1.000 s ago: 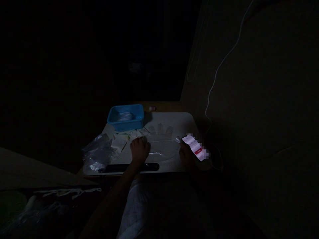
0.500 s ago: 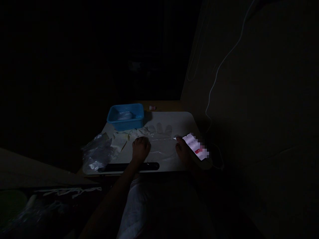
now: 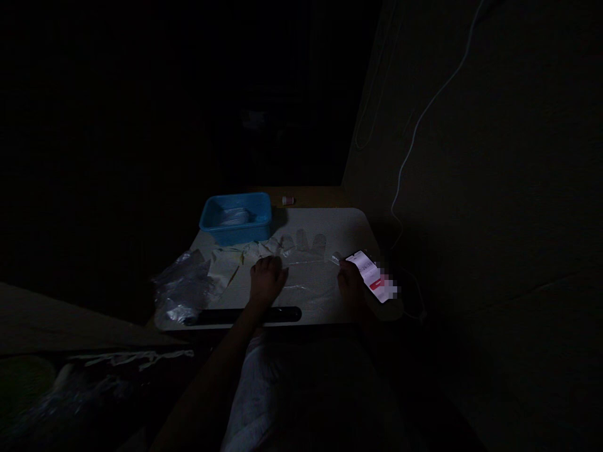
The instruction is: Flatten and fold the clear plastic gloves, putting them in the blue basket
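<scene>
A clear, thin plastic glove point(image 3: 304, 254) lies spread on the white table, its rounded finger shapes pointing away from me. At its left edge rests my left hand point(image 3: 267, 279), fingers curled down and closed on the film. My right hand point(image 3: 349, 282) is closed at the glove's right side, where a shiny bit of film shows by the fingertips. Its fingers are dim and partly hidden. Just right of that hand lies a phone point(image 3: 370, 273) with a lit screen.
A blue plastic basket point(image 3: 242, 235) with pale plastic inside stands at the back left of the white table point(image 3: 339, 220). Crumpled clear plastic point(image 3: 183, 292) lies at the left edge. Behind the table is a small pinkish container point(image 3: 287, 201). A white cable point(image 3: 414, 135) hangs at the right wall.
My right hand has shifted slightly to the right, and the film by its fingertips has moved with it. My left hand stays nearly in place.
</scene>
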`<move>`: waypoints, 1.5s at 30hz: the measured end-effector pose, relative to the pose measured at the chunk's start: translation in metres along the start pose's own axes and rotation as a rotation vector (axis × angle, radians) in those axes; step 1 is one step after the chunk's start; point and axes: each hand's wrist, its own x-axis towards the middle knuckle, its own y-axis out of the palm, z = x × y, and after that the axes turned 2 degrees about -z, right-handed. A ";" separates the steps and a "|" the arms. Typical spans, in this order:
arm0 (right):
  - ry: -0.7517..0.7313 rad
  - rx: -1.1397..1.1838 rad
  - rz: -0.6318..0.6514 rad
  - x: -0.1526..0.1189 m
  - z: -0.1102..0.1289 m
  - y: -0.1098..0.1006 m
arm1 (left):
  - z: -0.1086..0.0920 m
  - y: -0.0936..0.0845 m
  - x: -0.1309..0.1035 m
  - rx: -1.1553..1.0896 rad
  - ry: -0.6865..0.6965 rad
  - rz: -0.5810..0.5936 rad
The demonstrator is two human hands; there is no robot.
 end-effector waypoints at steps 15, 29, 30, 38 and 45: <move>0.019 -0.190 0.113 -0.003 0.002 -0.002 | -0.001 0.001 0.000 0.021 -0.017 0.015; -0.079 -0.173 0.260 0.002 0.006 -0.004 | -0.002 0.001 0.000 0.022 -0.030 0.025; -0.089 -0.155 0.257 0.002 0.006 -0.004 | -0.002 0.001 0.000 0.022 -0.031 0.022; 0.025 -0.378 0.212 0.000 0.015 -0.005 | -0.001 0.002 0.000 0.012 -0.025 0.017; -0.106 -0.417 0.322 0.005 0.020 -0.006 | -0.001 0.002 0.001 0.029 -0.014 0.010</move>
